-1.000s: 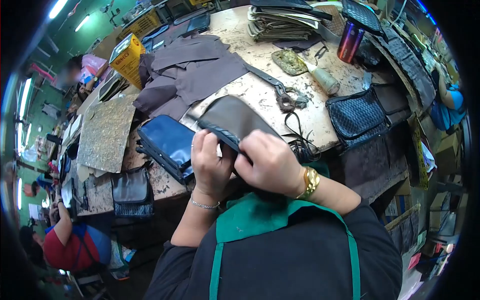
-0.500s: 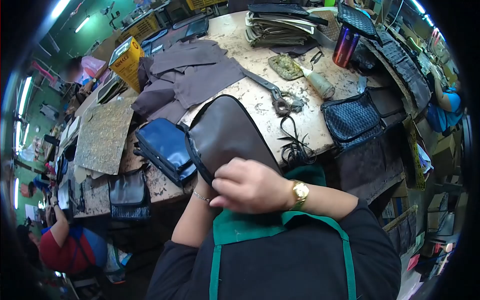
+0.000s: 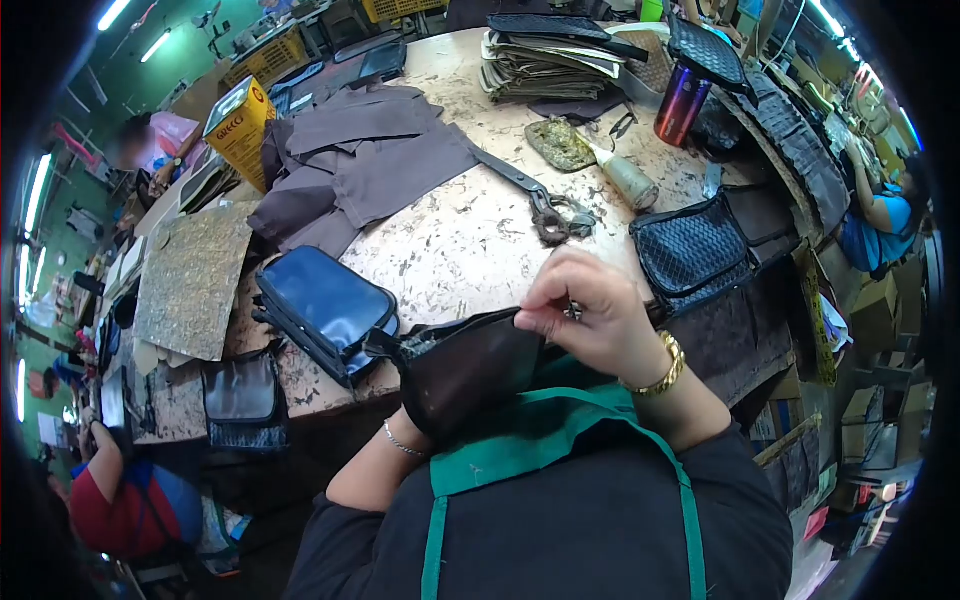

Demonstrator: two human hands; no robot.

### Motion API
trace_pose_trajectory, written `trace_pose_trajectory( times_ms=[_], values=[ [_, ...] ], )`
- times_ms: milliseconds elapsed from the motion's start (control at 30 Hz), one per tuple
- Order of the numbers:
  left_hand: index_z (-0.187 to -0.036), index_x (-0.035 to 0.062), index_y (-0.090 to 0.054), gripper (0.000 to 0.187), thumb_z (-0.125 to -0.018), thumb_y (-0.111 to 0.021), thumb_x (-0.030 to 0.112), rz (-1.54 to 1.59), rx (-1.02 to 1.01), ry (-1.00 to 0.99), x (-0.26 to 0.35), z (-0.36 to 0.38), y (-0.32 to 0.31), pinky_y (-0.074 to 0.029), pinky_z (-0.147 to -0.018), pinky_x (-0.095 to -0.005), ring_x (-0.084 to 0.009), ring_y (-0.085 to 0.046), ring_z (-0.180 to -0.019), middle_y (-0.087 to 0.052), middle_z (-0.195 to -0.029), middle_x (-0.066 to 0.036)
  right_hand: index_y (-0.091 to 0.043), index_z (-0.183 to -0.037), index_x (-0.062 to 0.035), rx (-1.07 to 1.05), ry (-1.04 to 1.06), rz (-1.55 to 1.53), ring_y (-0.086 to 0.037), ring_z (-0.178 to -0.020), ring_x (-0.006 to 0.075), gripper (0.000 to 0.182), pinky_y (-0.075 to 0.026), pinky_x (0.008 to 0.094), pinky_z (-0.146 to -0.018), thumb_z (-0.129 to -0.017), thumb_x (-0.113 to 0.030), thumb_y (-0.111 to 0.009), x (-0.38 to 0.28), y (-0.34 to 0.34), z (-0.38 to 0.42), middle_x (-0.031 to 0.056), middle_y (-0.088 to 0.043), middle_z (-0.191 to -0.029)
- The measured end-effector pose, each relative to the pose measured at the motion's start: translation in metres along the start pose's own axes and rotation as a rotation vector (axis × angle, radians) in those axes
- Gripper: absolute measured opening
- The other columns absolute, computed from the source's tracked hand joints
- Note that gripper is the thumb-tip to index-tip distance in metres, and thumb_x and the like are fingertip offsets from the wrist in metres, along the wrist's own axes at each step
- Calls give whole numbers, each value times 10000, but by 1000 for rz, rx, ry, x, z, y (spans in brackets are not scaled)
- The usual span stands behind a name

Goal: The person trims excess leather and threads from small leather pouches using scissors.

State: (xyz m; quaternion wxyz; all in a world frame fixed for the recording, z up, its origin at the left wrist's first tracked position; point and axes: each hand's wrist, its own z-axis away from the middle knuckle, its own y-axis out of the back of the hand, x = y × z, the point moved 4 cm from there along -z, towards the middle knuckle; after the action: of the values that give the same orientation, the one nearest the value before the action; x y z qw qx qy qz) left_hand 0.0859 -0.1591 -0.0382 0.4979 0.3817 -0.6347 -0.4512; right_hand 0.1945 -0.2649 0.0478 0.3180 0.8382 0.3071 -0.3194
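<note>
A dark brown leather pouch (image 3: 470, 370) with a black edge is held tilted in front of my chest, its broad face turned away from the light. My right hand (image 3: 595, 305), wearing a gold watch, pinches the pouch's upper rim between thumb and fingers. My left wrist, with a thin bracelet, runs in beneath the pouch at its left end; the pouch hides the fingers. Just left of it, on the table edge, lies a blue-black pouch (image 3: 325, 300). Beyond my right hand rests a pair of large dark scissors (image 3: 540, 200).
On the worn table (image 3: 400, 235) are dark fabric pieces (image 3: 385, 165), a yellow box (image 3: 240, 130), a glue-stained board (image 3: 195, 280), a cone-shaped bottle (image 3: 630, 180), a tumbler (image 3: 683, 105), stacked sheets (image 3: 545, 65) and a woven-pattern pouch (image 3: 695, 250). Other people sit at left and right.
The brown pouch has tipped down from showing its broad face to nearly edge-on. My right hand has moved up and right, from the pouch's lower part to its rim.
</note>
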Motion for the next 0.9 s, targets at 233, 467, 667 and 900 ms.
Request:
trace_pose_trajectory(
  times_ms=[233, 467, 667, 900],
  values=[
    [-1099, 11, -440, 306, -799, -481, 49, 692, -24, -25, 20, -15, 20, -420, -728, -286, -204, -523, -856, -519, -955, -121, -522, -739, -30, 64, -3, 197, -518, -607, 208, 142, -431, 283, -546, -681, -19, -651, -5, -8, 23, 70, -512, -690],
    [-1091, 14, -454, 269, -824, -429, 8, 801, -203, 81, 24, -16, 12, -419, -765, -264, -155, -507, -891, -508, -976, -89, -525, -798, -25, -31, 217, 324, -513, -639, 225, 210, -433, 301, -555, -616, 41, -605, -2, -16, 35, 76, -511, -739],
    [-1220, -14, -369, 370, -857, -396, 56, 941, 66, -154, 16, -8, 5, -395, -847, -251, -147, -474, -1012, -462, -1151, -101, -530, -881, -7, 186, 328, 490, -495, -617, 208, 223, -419, 283, -545, -681, 11, -628, -7, -11, 42, 72, -506, -768],
    [-1119, -9, -446, 303, -826, -450, 70, 1002, -114, 12, 22, -13, 24, -417, -790, -268, -147, -502, -942, -504, -1064, -105, -533, -847, -4, 157, 168, 311, -521, -605, 201, 191, -426, 275, -542, -692, -16, -644, -1, -16, 41, 80, -532, -739]
  ],
)
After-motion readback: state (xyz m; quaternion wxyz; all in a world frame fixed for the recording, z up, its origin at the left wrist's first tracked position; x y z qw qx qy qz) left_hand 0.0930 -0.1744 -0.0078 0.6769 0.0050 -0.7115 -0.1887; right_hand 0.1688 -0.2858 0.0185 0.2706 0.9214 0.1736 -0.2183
